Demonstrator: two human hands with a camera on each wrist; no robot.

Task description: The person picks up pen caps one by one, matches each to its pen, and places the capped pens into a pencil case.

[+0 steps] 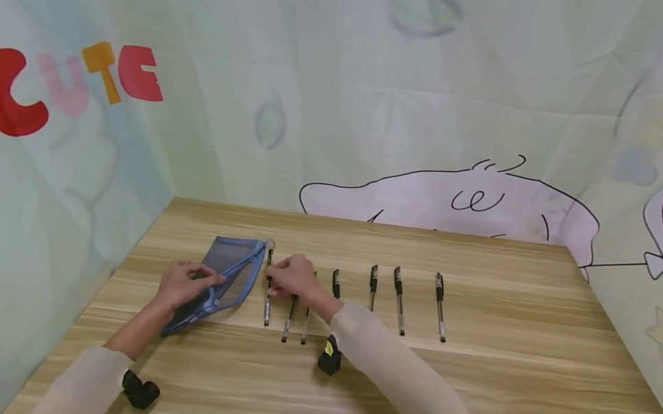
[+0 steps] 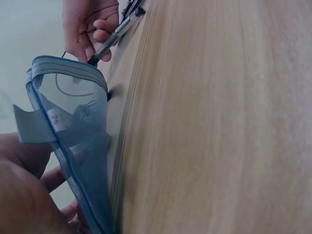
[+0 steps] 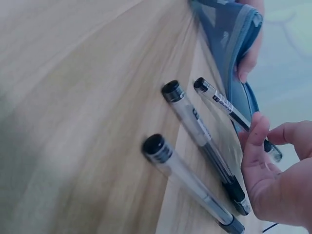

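Observation:
A blue mesh zip pouch (image 1: 241,287) lies at the left of the table, its side toward the left wrist camera raised. My left hand (image 1: 188,284) grips the pouch along its zip side; in the left wrist view some fingers are behind the mesh (image 2: 90,146). Just right of the pouch, my right hand (image 1: 296,276) pinches a clear pen with a black cap (image 1: 266,309) between thumb and fingers. That pen (image 3: 219,100) slants beside the pouch in the right wrist view. Two more pens, one of them (image 1: 289,323) partly under my right hand, lie close by.
Farther right, several similar pens lie in a loose row, among them one pen (image 1: 399,302) and the rightmost pen (image 1: 440,308). My right forearm crosses over part of the row. A printed curtain (image 1: 349,112) stands behind the wooden table (image 1: 504,366).

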